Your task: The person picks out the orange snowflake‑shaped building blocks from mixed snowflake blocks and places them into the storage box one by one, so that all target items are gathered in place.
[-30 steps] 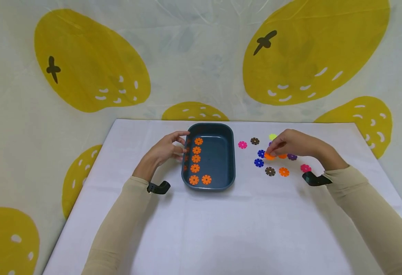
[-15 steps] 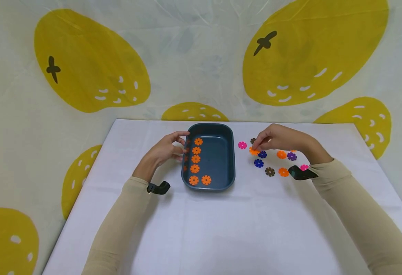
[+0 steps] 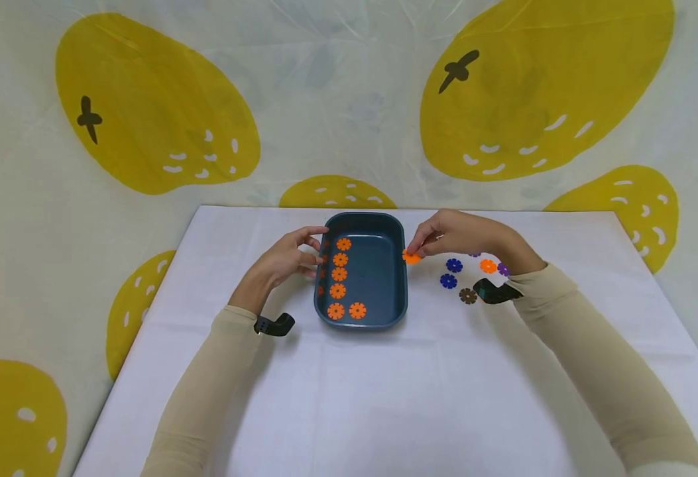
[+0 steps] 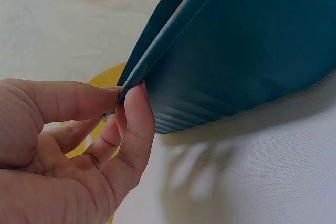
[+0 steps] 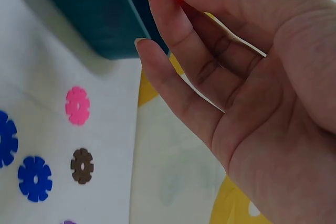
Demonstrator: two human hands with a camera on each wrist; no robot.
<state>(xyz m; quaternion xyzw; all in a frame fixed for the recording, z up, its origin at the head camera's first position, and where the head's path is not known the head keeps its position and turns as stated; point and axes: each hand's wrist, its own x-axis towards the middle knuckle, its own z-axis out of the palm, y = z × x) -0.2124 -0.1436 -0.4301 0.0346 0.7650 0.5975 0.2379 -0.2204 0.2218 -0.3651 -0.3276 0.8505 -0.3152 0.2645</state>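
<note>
Several large yellow shapes cover the pale backdrop. Below it spreads the white-covered table, whose far edge runs just beyond the tray's far end; white cloth reaches widely on the near side. The dark blue tray stands on it with its long axis running away from the person, its dark floor showing right of the discs inside. The left hand pinches the tray's left rim between thumb and fingers. The right hand pinches the held orange disc at the tray's right rim; whether they touch cannot be told. That notched disc is tilted, nearly edge-on in the right wrist view. Six orange discs lie inside, five in a lengthwise column, one beside the nearest. Right of the tray lie blue discs, a pink disc and another orange disc.
</note>
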